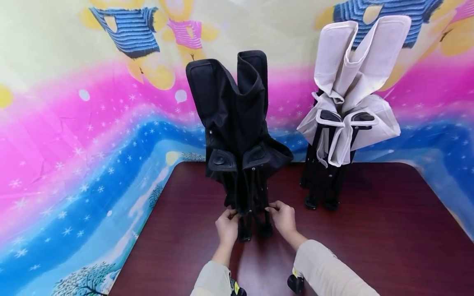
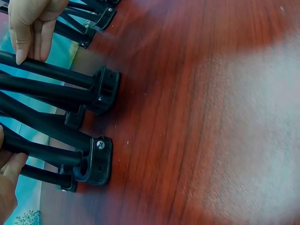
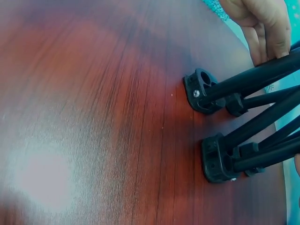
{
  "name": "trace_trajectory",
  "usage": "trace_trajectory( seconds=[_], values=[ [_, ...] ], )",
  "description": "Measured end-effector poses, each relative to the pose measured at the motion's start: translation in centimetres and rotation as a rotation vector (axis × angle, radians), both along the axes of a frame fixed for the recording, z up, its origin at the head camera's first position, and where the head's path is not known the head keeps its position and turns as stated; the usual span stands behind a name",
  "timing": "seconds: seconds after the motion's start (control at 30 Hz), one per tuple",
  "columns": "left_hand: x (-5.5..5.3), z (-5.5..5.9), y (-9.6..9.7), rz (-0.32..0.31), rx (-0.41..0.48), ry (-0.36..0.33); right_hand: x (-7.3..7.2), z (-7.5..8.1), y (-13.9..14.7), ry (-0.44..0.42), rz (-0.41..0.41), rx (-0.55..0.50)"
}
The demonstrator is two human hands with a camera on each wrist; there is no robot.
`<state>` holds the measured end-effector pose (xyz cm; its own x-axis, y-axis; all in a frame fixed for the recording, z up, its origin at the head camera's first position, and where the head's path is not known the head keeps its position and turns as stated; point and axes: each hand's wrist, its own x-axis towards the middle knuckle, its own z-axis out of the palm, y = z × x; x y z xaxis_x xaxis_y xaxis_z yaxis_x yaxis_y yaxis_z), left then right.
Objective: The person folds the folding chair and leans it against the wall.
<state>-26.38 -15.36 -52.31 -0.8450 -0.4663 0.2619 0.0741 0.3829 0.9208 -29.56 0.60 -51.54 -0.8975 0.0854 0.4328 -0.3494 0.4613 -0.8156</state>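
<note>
A folded black camping chair [image 1: 237,119] stands upright on the table, its dark fabric bunched above thin tube legs. My left hand [image 1: 227,228] pinches a front leg low down on the left side. On the right side, my right hand [image 1: 283,218] pinches another leg between thumb and fingers. The left wrist view shows the right hand [image 2: 35,23] on one black tube [image 2: 51,70] above its plastic foot [image 2: 108,89]. At the top of the right wrist view, the left hand [image 3: 265,23] grips a tube [image 3: 253,79].
A second folded camping chair [image 1: 361,74], with white fabric and black legs, stands to the right on the dark red wooden table [image 1: 389,230]. Behind the table hangs a colourful printed cloth [image 1: 74,164]. Black wrist devices [image 1: 295,283] sit below the sleeves.
</note>
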Motion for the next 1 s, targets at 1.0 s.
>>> trace_trajectory(
  seconds=[1.0],
  values=[
    [-4.7,2.8,0.7,0.065,-0.279,-0.132,-3.0,2.2,-0.3,-0.354,0.064,-0.095]
  ],
)
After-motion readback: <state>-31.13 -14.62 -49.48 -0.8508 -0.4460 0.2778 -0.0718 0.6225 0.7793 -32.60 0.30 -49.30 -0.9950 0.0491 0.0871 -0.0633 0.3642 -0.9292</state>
